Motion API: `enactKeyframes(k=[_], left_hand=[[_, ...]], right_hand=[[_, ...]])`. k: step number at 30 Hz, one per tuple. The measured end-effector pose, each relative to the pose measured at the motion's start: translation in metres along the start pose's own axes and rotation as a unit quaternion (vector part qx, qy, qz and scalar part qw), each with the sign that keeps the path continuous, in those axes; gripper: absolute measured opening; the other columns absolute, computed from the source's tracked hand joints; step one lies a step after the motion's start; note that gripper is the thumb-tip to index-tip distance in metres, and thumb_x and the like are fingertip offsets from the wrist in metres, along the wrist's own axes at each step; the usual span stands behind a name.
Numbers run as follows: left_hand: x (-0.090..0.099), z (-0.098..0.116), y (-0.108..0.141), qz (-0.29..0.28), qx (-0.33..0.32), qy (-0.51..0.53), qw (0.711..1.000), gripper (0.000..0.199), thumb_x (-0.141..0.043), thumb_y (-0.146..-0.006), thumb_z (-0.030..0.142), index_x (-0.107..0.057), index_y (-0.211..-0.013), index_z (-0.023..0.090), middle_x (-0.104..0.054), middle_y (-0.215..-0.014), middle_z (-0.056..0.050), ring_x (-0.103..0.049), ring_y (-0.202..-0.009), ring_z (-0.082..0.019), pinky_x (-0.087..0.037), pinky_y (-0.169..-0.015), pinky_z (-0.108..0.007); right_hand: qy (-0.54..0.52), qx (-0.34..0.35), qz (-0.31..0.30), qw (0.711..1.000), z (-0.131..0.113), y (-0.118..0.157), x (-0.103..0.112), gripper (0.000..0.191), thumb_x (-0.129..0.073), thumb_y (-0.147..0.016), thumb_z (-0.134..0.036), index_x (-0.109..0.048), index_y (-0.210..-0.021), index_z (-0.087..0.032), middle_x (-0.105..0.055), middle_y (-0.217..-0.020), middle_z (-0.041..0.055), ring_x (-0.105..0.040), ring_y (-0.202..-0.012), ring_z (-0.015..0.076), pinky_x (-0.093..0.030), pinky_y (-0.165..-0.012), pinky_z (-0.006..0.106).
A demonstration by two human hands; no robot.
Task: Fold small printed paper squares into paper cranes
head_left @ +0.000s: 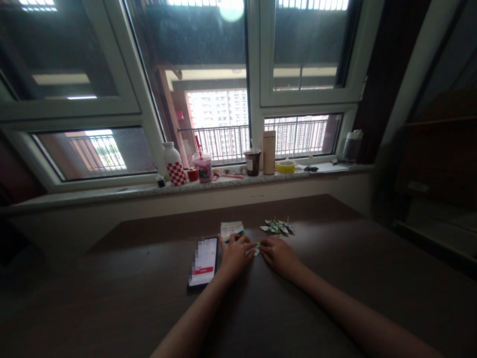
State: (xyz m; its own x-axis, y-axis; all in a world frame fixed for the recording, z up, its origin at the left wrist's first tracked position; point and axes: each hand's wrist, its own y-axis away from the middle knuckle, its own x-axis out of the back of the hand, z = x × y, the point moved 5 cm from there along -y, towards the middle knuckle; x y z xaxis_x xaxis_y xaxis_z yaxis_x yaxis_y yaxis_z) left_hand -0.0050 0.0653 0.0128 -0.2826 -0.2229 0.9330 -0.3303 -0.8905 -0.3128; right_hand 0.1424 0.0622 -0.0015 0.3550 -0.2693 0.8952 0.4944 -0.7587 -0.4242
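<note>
Between my two hands lies a small folded paper piece [257, 252], pale with some green, close to the table top. My left hand [237, 252] has its fingertips on the paper's left side, fingers bent together. From the other side my right hand [278, 253] pinches the paper with its fingers closed. Just beyond my left hand is a stack of printed paper sheets [231, 229], partly covered by the fingers. A heap of folded paper pieces [278, 226] in green and white sits beyond my right hand.
A phone [203, 262] with a lit screen lies left of my left hand on the dark table [149, 308]. On the windowsill stand a checkered bottle [175, 166], a pink drink cup [203, 168], a dark drink cup [252, 163], a tan cylinder [269, 153] and yellow tape [285, 167].
</note>
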Motion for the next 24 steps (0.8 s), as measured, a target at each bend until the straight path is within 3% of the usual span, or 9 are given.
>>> enactKeyframes(k=[7, 17, 24], left_hand=[[0.0012, 0.0008, 0.0012, 0.016, -0.011, -0.058, 0.998, 0.027, -0.051, -0.092, 0.047, -0.064, -0.116, 0.049, -0.058, -0.134, 0.004, -0.040, -0.129, -0.031, 0.012, -0.102, -0.080], [0.0020, 0.0003, 0.0027, 0.015, 0.002, -0.059, 0.998, 0.029, -0.051, -0.091, 0.049, -0.064, -0.117, 0.051, -0.057, -0.136, 0.004, -0.036, -0.133, -0.034, 0.013, -0.103, -0.079], [0.0034, 0.0010, 0.0022, 0.008, -0.001, -0.060, 0.998, 0.029, -0.051, -0.091, 0.048, -0.063, -0.117, 0.051, -0.057, -0.136, 0.004, -0.036, -0.133, -0.035, 0.012, -0.102, -0.080]], right_hand=[[-0.065, 0.017, 0.028, 0.997, 0.0031, 0.0045, 0.0029, 0.027, -0.052, -0.093, -0.021, -0.071, -0.111, -0.022, -0.069, -0.110, 0.0086, -0.061, -0.105, 0.0211, -0.047, -0.095, 0.035], [-0.084, 0.061, 0.039, 0.994, 0.0024, 0.0078, 0.0049, 0.027, -0.052, -0.091, -0.019, -0.073, -0.107, -0.025, -0.071, -0.110, 0.0080, -0.059, -0.111, 0.0223, -0.045, -0.100, 0.040], [-0.087, 0.050, 0.048, 0.994, -0.0004, 0.0100, 0.0092, 0.022, -0.057, -0.090, -0.022, -0.075, -0.102, -0.025, -0.065, -0.115, 0.0099, -0.056, -0.113, 0.0238, -0.045, -0.098, 0.041]])
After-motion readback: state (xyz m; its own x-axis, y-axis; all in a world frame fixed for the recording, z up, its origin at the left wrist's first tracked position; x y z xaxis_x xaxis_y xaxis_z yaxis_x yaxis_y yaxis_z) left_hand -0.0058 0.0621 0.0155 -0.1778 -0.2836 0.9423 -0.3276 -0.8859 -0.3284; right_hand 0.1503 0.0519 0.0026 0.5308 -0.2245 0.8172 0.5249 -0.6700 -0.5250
